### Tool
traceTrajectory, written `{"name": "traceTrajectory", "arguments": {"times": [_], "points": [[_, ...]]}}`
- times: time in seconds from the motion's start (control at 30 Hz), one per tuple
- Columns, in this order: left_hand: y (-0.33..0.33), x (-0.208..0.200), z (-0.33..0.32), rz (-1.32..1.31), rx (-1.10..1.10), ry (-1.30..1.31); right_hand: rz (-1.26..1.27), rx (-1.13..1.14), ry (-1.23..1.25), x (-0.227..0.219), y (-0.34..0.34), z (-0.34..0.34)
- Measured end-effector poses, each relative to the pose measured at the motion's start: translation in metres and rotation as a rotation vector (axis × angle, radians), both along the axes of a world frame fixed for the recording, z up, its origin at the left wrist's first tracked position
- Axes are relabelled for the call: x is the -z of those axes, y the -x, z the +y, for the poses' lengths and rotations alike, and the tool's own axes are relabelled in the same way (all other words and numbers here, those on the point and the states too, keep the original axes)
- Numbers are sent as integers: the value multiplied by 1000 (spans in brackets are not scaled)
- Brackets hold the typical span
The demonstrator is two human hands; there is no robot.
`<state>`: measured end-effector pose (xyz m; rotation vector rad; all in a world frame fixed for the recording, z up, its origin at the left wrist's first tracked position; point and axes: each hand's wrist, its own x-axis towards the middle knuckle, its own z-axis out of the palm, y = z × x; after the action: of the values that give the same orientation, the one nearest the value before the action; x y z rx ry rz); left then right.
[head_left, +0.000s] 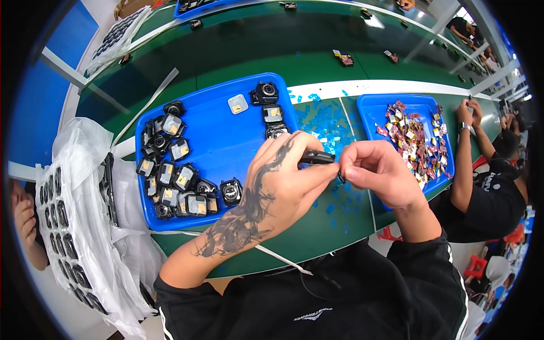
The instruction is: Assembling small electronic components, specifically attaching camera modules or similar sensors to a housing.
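My left hand [286,173], tattooed up the forearm, is closed around a black watch case [317,157] seen edge-on. Close beside its fingertips, my right hand [378,170] has thumb and forefinger pinched together at a small dark bit [341,177]; what that bit is I cannot make out. Both hands are above the bench between two blue trays. Under and left of my left hand, the larger blue tray [212,124] holds many black watch cases [184,177] along its sides. A single pale square piece [238,103] lies on its floor.
A smaller blue tray [367,107] on the right holds a heap of small red, white and yellow parts [411,141]. Blue film scraps [328,127] litter the green bench. A wrapped stack of trays [73,226] stands left. Beyond runs a green conveyor [255,56]; a co-worker [487,181] sits right.
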<state>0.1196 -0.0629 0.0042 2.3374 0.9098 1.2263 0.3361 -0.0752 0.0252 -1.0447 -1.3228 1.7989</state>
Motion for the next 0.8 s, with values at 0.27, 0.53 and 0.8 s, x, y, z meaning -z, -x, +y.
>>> {"name": "traceTrajectory", "arguments": {"times": [0.27, 0.53, 0.8], "points": [[-4, -1, -4, -152, 42, 343, -973, 198, -1061, 16, 11, 9], [-3, 4, -5, -415, 131, 825, -276, 362, -716, 18, 32, -2], [-5, 7, 4, -746, 171, 827, -511, 349, -824, 2, 34, 0]]}}
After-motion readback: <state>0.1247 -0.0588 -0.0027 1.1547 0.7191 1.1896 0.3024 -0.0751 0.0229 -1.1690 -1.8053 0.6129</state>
